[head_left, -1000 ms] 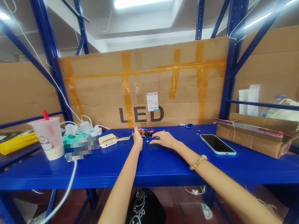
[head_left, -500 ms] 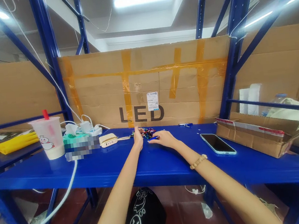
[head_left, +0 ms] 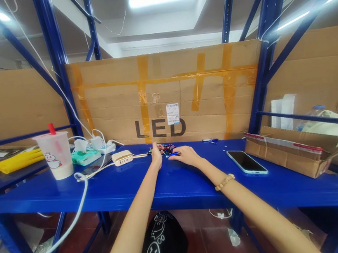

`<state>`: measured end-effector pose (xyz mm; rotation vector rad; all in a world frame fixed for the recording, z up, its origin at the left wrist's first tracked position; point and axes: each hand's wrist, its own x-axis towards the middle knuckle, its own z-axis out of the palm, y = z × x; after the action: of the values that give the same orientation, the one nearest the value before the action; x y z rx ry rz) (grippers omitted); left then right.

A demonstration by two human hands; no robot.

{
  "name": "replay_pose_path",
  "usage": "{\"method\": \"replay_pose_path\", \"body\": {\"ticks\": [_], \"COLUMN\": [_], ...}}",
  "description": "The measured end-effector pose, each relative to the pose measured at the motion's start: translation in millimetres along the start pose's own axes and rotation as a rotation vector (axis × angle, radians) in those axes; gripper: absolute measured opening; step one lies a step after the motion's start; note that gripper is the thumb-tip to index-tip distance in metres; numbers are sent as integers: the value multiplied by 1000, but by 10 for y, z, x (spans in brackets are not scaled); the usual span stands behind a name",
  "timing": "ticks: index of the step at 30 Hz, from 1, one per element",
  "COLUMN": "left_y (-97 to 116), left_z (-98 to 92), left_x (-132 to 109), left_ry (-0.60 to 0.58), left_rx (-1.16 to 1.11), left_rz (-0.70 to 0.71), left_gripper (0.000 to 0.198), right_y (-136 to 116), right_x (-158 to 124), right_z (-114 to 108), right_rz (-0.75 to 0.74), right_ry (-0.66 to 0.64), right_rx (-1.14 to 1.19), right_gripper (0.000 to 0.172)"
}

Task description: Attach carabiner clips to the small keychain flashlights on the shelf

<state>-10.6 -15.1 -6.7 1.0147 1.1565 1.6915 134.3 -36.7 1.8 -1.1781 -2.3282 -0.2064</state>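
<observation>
On the blue shelf top, a cluster of small shiny multicoloured pieces point(head_left: 168, 147) lies near the cardboard; their kind is too small to make out. My left hand point(head_left: 156, 156) is curled at the cluster's left end, and bits of it show on both sides of the fingers. My right hand point(head_left: 187, 155), with a beaded bracelet on its wrist, pinches a slim blue piece point(head_left: 173, 154) at the cluster's front right. That piece points left, towards my left hand. Another small blue and silver piece point(head_left: 210, 141) lies apart, farther right.
Left stand a pink cup point(head_left: 57, 155) with a red straw, a green tissue pack point(head_left: 86, 157) and a cream charging block point(head_left: 122, 158) with cables. Right are a phone point(head_left: 246, 162) and an open cardboard box point(head_left: 287, 152). A tall cardboard sheet point(head_left: 110, 105) backs the shelf.
My right hand has shifted very slightly, and the blue piece in its fingers shows more plainly. My left hand stays in place at the cluster.
</observation>
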Motion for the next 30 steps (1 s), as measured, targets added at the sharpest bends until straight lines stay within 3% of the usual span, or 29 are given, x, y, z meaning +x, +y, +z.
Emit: {"method": "replay_pose_path", "body": {"ticks": [10, 30], "left_y": [-5, 52], "left_z": [4, 3], "left_x": [8, -32], "left_ry": [2, -4], "left_rx": [6, -8], "left_rz": [5, -36], "left_gripper": [44, 42], "right_y": [-13, 12], "right_x": [-18, -7], "right_z": [-34, -15], "right_rz": [-15, -42], "right_ry": [-47, -42], "right_rx": [80, 49], "right_gripper": [29, 30]}}
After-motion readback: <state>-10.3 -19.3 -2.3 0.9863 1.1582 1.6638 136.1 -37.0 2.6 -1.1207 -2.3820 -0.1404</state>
